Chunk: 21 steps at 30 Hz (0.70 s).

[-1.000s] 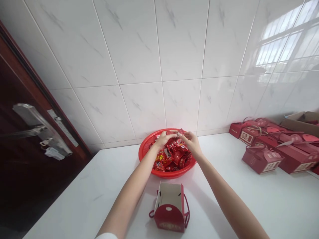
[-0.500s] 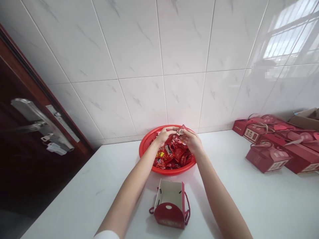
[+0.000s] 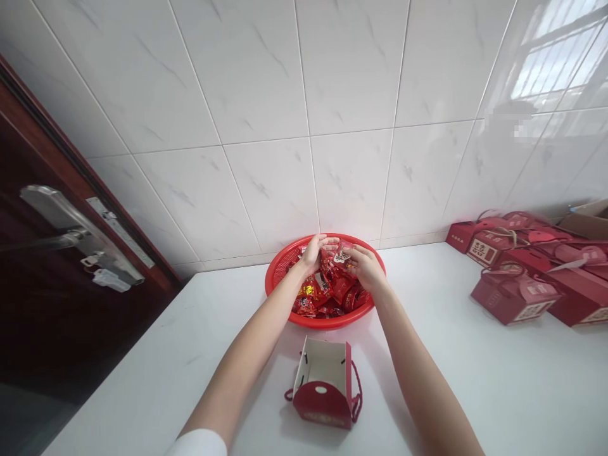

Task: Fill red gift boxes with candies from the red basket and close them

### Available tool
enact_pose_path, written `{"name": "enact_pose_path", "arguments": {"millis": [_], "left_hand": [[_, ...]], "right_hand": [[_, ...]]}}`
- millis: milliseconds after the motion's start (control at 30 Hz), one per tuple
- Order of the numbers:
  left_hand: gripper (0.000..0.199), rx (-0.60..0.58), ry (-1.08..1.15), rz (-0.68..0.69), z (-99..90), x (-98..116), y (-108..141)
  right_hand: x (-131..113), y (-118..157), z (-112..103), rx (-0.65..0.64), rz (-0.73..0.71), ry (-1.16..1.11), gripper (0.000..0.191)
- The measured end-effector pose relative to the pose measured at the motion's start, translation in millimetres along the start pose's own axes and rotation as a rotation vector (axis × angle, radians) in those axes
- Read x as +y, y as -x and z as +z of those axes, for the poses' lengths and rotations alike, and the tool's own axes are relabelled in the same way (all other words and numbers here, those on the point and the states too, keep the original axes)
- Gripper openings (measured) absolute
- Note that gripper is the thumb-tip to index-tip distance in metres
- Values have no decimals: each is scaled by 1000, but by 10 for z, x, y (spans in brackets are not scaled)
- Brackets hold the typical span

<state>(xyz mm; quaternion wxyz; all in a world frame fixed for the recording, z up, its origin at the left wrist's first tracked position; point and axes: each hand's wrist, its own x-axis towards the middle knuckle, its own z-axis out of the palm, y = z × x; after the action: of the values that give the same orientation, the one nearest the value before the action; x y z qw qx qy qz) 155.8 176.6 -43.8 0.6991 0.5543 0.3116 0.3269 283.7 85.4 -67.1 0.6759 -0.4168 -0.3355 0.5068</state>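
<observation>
Red wrapped packets (image 3: 339, 288) fill a red plastic basket (image 3: 327, 323) that stands against the wall. Over the basket, my right hand (image 3: 365, 267) pinches a red and white packet (image 3: 342, 256). My left hand (image 3: 314, 254) is at the basket's left side, its fingers curved toward a red packet near the palm; its hold on that packet is partly hidden. Nearer to me stands an open dark red box (image 3: 323, 399) with a pale inside and rope handles at its sides.
Several closed red gift boxes (image 3: 515, 294) are grouped on the right of the white table (image 3: 228, 316). Behind them is a brown carton (image 3: 588, 220). A dark door with a metal handle (image 3: 71, 221) is at the left, and a tiled wall (image 3: 266, 190) borders the table.
My left hand has turned and its fingers have moved away from the packet in my right hand. That packet is slightly lower. The camera view has shifted a little.
</observation>
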Motion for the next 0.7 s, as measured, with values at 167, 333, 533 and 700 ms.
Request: {"name": "enact_pose_path", "arguments": {"millis": [167, 333, 533, 700], "left_hand": [[34, 48, 1, 24, 25, -13, 21], [31, 46, -13, 58, 43, -8, 39], [26, 18, -95, 121, 80, -18, 41], [27, 35, -188, 193, 12, -60, 64]], "right_hand": [[-20, 132, 137, -175, 16, 149, 26], [3, 97, 106, -123, -17, 173, 28], [21, -20, -34, 96, -61, 120, 22], [11, 5, -10, 119, -48, 80, 24]]}}
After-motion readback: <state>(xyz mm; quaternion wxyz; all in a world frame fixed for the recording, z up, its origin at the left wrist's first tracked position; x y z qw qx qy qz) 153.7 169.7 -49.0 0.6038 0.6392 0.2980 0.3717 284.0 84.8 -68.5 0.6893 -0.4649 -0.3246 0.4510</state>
